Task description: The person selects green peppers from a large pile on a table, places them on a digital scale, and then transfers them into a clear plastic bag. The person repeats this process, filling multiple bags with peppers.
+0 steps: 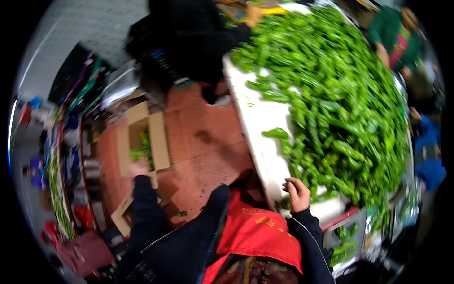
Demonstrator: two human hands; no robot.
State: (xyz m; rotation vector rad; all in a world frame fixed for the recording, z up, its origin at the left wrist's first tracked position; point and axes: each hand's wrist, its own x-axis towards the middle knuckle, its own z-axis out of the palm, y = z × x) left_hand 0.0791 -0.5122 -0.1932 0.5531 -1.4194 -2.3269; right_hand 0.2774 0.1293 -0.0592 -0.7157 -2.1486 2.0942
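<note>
My left hand (138, 167), smeared by motion, is at the near end of an open cardboard box (161, 142) on the floor. Green peppers (145, 146) lie inside that box. Whether the left hand holds anything cannot be made out. My right hand (299, 195) is over the near left edge of a white table (269, 156), its fingers loosely bent and a little apart, with nothing visible in them. A large heap of long green peppers (340, 99) covers most of the table, beside and beyond the right hand.
A person in black (194, 42) stands at the table's far left. Another in a green jacket (397, 38) and one in blue (428, 151) are at its right. A second cardboard box (124, 214) stands nearer me. A crate with peppers (345, 241) is at the table's near end.
</note>
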